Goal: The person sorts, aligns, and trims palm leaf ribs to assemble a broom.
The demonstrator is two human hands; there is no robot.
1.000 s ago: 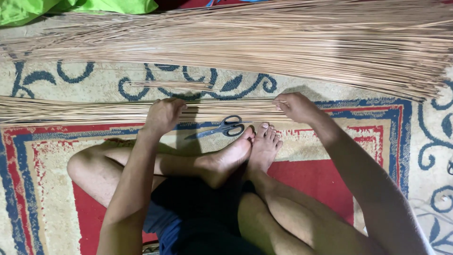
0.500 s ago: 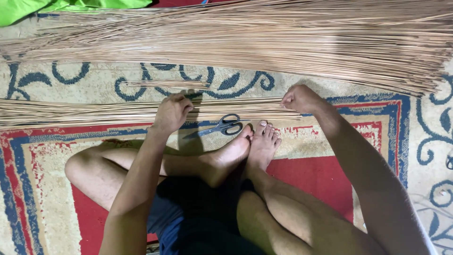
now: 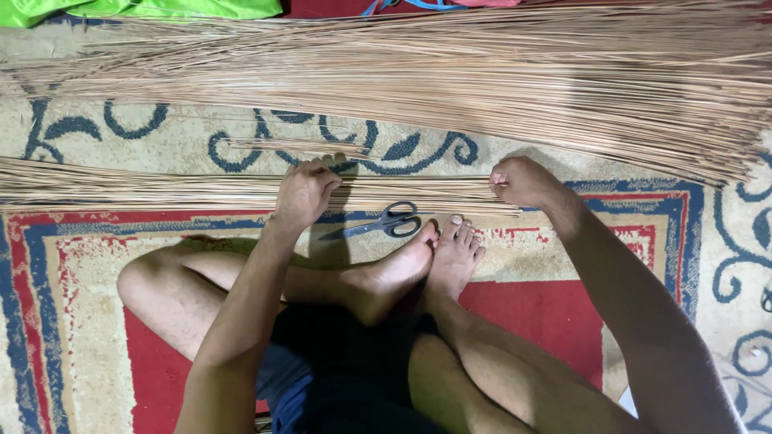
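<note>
Bundle of thin sticks lies on rug just ahead of bare feet, long axis left to right, far end running off left edge, near end at right hand. Left hand clenched over bundle near its middle. Right hand closed, grip pinching bundle's right end. One pair of scissors between left hand and toes, blades pointing left. Second, bigger pile of sticks farther away, also lying left to right. Few loose sticks between them.
</note>
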